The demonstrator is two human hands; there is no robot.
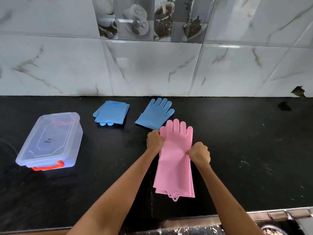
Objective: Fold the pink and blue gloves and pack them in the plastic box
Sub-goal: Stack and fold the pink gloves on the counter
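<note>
Pink gloves (175,167) lie stacked and flat on the black counter, fingers pointing to the wall, cuffs toward me. My left hand (155,139) grips their left edge by the thumb. My right hand (199,152) pinches the right edge at the palm. One blue glove (112,114) lies folded at the back centre. A second blue glove (155,114) lies flat beside it, its cuff partly under the pink fingers. The clear plastic box (50,141) with a red handle stands at the left, lid on.
The black counter (254,150) runs to a marble-tiled wall (152,65) behind. Its front edge (220,212) is close to me, with a sink area at the lower right.
</note>
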